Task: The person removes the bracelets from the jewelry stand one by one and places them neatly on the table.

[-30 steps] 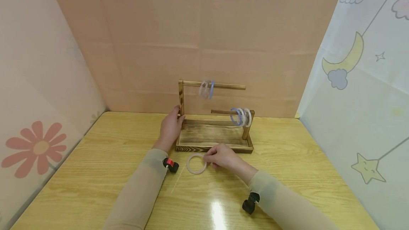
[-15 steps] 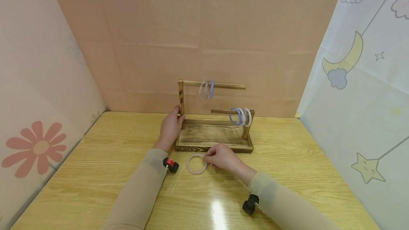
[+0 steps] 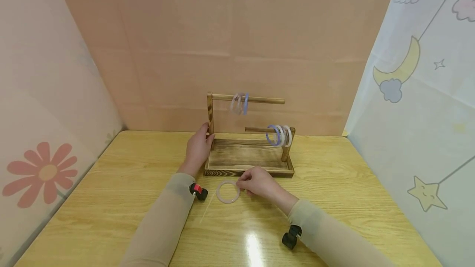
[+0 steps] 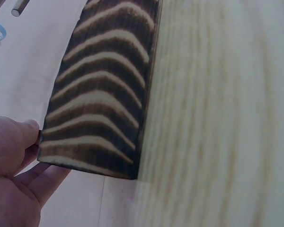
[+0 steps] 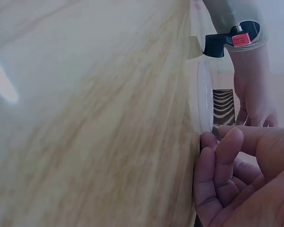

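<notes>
The desk [image 3: 111,201] bears a wooden rack [image 3: 248,155] with an upper bar [image 3: 267,100] and a lower bar [image 3: 256,129]. The left grip [image 3: 198,150] holds the rack's left end; the right grip [image 3: 257,181] pinches a pale ring [image 3: 228,202] just in front of it. Other rings [image 3: 288,136] hang on both bars.

White glare [image 3: 254,250] (narrow) on tabletop [image 3: 111,205]
</notes>
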A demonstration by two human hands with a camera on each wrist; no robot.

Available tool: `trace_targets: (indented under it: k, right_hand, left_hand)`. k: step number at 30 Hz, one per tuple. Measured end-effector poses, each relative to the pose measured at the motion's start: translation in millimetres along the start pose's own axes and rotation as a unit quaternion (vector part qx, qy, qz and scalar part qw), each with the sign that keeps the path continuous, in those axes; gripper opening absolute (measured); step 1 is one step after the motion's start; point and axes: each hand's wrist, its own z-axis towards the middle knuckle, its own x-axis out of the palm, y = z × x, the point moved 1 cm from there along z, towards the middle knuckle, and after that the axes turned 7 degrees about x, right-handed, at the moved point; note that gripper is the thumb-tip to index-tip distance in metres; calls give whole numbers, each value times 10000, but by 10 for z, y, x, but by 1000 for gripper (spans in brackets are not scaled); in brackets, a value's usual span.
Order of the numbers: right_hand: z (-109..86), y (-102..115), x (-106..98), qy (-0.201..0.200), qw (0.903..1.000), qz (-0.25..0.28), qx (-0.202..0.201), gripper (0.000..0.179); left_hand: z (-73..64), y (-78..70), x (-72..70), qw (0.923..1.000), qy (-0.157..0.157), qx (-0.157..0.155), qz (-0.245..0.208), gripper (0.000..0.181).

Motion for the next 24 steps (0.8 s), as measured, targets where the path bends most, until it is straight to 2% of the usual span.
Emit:
trace_targets:
  k: [9, 17, 24]
  right_hand:
    - [-109, 72, -132, -248, 9996, 124, -81, 17]
    - [-202, 338, -431, -816, 9960, 275, -252, 26]
    - [-204, 517, -718, -1487, 9860, 252, -717, 22]
  left_hand:
    - [-12, -1, -6, 10000, 37, -39, 52, 51]
    - [-11, 21, 1, 10000, 61, 2, 56, 51]
    - [-13, 18, 12, 10000, 51, -14, 4, 47]
